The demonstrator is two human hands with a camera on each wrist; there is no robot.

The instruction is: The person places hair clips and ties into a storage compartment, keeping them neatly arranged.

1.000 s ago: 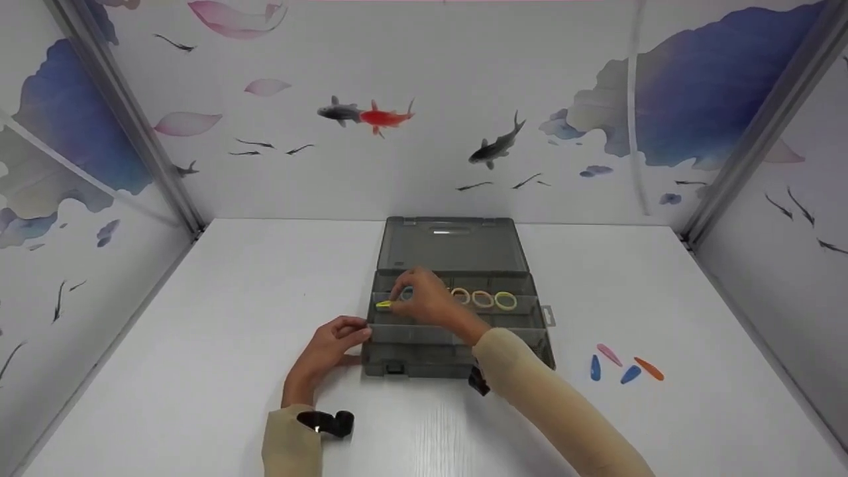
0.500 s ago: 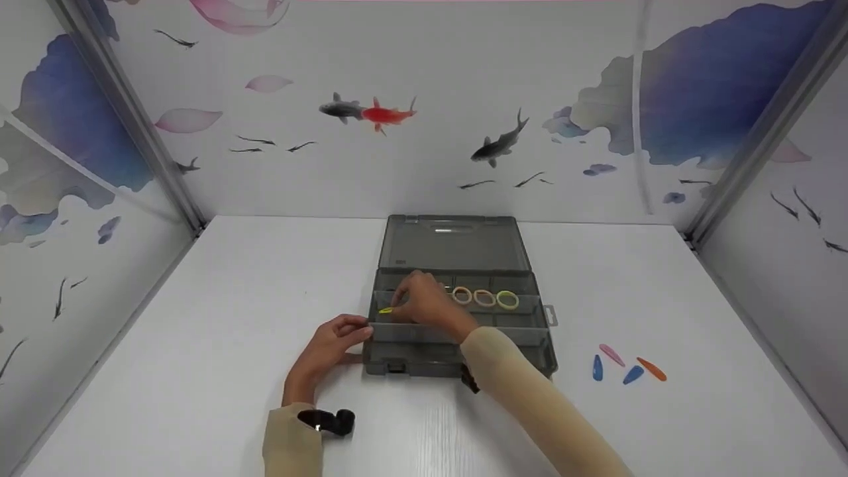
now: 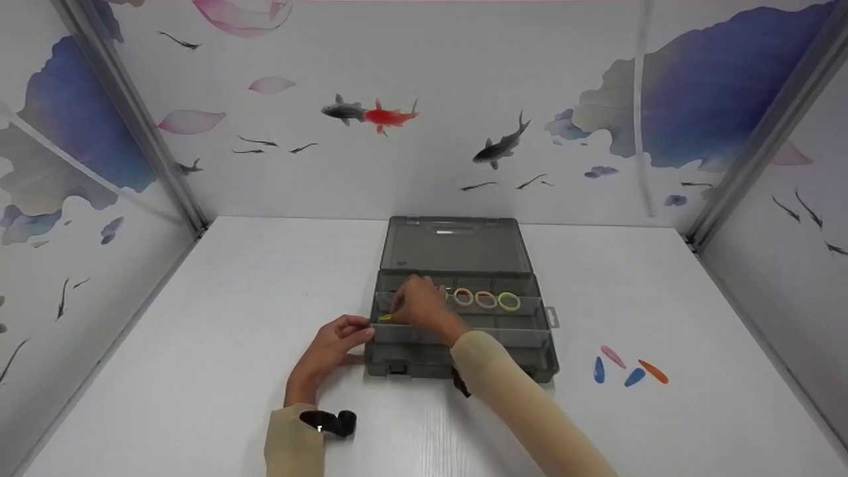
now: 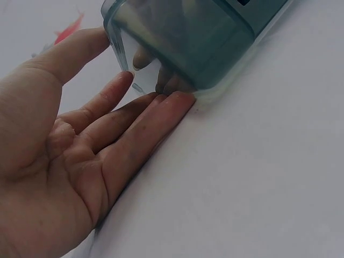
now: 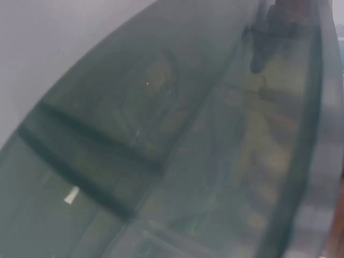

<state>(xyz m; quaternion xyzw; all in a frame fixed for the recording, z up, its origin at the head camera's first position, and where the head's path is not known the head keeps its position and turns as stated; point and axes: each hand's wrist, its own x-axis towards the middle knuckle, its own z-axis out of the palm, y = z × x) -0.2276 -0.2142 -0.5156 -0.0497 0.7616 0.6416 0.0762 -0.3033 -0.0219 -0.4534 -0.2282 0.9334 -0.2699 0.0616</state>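
A grey see-through compartment box lies on the table with its lid folded back. My right hand reaches into the left end of its middle row, pinching a small yellow hair clip. The clip sits low behind a divider, partly covered by fingertips. My left hand steadies the box's left side; in the left wrist view its fairly straight fingers touch the clear wall. Only the blurred box wall fills most of the right wrist view, with the right hand dim behind it.
Several elastic hair ties, such as a yellow-green hair tie and a tan hair tie, stand in the back row. Right of the box lie a pink clip, two blue clips and an orange clip. Printed panels enclose the table.
My right hand has come slightly nearer to me, lowering the yellow hair clip into the box's middle row. The left hand has stayed at the box's side.
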